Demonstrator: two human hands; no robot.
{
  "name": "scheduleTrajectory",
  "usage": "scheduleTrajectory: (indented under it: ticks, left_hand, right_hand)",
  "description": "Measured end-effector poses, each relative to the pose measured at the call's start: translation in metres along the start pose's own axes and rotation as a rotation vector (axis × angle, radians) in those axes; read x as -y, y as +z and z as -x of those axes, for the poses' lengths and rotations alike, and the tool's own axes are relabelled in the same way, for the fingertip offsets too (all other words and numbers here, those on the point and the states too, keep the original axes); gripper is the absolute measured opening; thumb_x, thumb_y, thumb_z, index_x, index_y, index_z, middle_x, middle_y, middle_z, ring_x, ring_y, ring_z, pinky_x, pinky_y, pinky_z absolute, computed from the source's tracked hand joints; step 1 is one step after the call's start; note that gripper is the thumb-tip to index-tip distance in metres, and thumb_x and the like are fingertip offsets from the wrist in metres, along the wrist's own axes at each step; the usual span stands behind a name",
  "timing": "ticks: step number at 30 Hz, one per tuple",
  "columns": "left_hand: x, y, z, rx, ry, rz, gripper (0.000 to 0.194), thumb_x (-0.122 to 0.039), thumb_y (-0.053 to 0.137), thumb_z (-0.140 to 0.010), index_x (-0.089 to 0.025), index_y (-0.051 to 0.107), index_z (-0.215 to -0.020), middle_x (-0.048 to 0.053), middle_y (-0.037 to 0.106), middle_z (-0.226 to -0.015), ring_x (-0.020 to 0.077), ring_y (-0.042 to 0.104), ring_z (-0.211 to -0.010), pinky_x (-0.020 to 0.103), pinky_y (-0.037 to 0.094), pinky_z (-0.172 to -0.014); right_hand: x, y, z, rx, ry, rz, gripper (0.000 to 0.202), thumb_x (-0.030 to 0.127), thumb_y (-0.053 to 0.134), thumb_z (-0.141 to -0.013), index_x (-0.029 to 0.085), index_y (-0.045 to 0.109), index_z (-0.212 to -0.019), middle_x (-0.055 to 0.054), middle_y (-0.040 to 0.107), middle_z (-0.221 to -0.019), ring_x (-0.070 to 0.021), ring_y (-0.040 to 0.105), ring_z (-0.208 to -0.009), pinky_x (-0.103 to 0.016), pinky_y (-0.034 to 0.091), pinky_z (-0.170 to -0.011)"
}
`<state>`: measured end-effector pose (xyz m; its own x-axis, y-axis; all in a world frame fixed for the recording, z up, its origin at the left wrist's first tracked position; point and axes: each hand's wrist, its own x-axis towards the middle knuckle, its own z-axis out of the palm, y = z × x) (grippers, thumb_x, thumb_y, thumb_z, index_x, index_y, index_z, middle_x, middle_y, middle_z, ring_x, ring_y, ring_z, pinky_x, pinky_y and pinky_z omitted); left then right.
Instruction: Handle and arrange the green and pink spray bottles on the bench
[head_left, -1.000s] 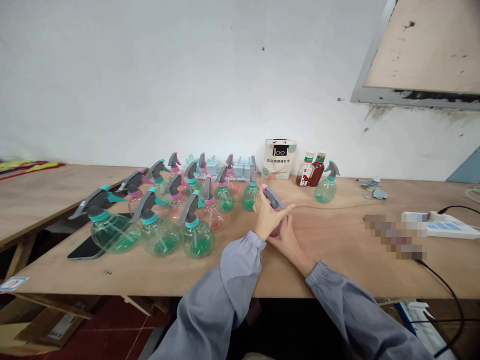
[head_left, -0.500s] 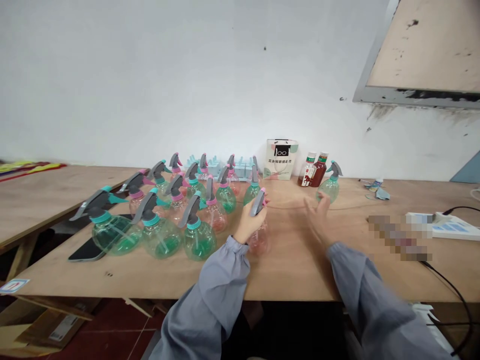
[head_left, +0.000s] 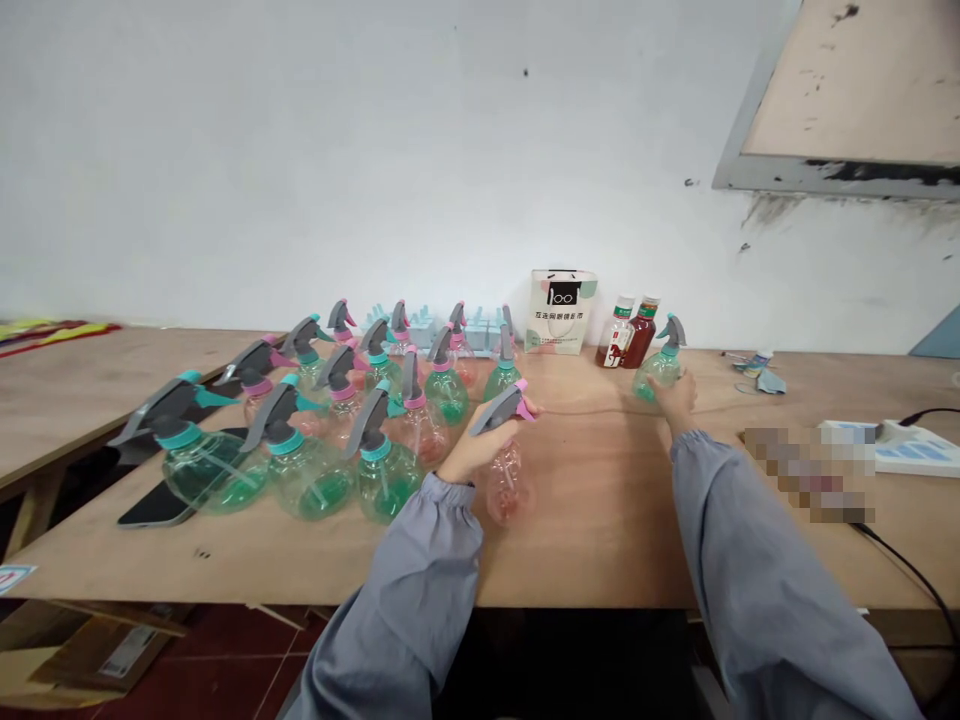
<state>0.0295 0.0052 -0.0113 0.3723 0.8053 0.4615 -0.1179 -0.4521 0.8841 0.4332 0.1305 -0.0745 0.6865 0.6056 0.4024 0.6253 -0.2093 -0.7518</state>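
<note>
My left hand (head_left: 484, 437) is closed around the neck of a pink spray bottle (head_left: 508, 488), a clear pink round body under a grey head with a pink trigger. At the right, my right hand (head_left: 674, 398) has its fingers around the body of a green spray bottle (head_left: 655, 372) with a grey and teal head. Left of my hands stand several more spray bottles in rows, among them a green one (head_left: 388, 470) and a pink one (head_left: 424, 425), all with grey heads.
A paper bag (head_left: 559, 312) and two bottles of reddish-brown liquid (head_left: 640, 332) stand against the wall. Pale blue racks (head_left: 480, 332) sit behind the spray bottles. A phone (head_left: 156, 506) lies at the left, a white power strip (head_left: 911, 450) at the right.
My right hand has moved right and forward onto the green spray bottle and closed around it. My left hand still holds the pink spray bottle, whose head has turned.
</note>
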Motion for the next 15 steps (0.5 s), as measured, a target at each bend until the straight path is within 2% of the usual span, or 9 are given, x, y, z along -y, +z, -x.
scheduleTrajectory:
  ticks: [3,6,9,13,15]
  left_hand:
    - [-0.004,0.0,0.002,-0.035,-0.043,0.111,0.024,-0.024,0.06,-0.069,-0.02,0.071,-0.09,0.007,0.076,-0.1,0.0258,0.07,-0.102,0.034,0.054,-0.082]
    - [-0.007,0.002,0.005,-0.049,-0.126,0.191,0.026,-0.027,0.059,-0.069,-0.02,0.071,-0.091,0.006,0.076,-0.096,0.0259,0.069,-0.103,0.032,0.055,-0.078]
    - [-0.005,0.005,0.006,-0.079,-0.171,0.25,0.021,-0.028,0.059,-0.064,-0.019,0.068,-0.081,0.007,0.075,-0.088,0.0266,0.069,-0.104,0.032,0.055,-0.076]
    - [0.0,0.008,0.005,-0.219,-0.248,0.333,0.011,-0.025,0.054,-0.055,-0.021,0.055,-0.065,0.006,0.071,-0.076,0.0251,0.07,-0.093,0.029,0.054,-0.064]
    - [-0.001,0.009,0.004,-0.227,-0.275,0.364,0.01,-0.025,0.052,-0.053,-0.021,0.052,-0.062,0.006,0.069,-0.073,0.0245,0.07,-0.089,0.028,0.053,-0.062]
  right_hand:
    - [0.003,0.003,0.014,-0.037,0.055,0.023,0.084,0.054,0.072,-0.071,0.011,0.045,-0.138,-0.028,0.044,-0.143,-0.0441,0.043,-0.133,-0.059,0.035,-0.109]
    - [0.003,0.008,0.043,-0.007,-0.11,-0.085,0.084,0.063,0.072,-0.069,0.014,0.049,-0.132,-0.023,0.051,-0.134,-0.039,0.047,-0.128,-0.056,0.037,-0.109]
    - [0.0,0.01,0.084,0.027,-0.278,-0.24,0.086,0.07,0.07,-0.067,0.016,0.052,-0.131,-0.018,0.054,-0.125,-0.0325,0.052,-0.118,-0.052,0.044,-0.104]
    - [0.005,0.005,0.134,0.124,-0.375,-0.344,0.084,0.073,0.07,-0.068,0.018,0.055,-0.13,-0.014,0.055,-0.119,-0.03,0.056,-0.112,-0.05,0.048,-0.1]
    - [0.01,0.002,0.152,0.171,-0.399,-0.375,0.084,0.074,0.07,-0.068,0.019,0.055,-0.13,-0.013,0.057,-0.118,-0.03,0.058,-0.11,-0.051,0.049,-0.099]
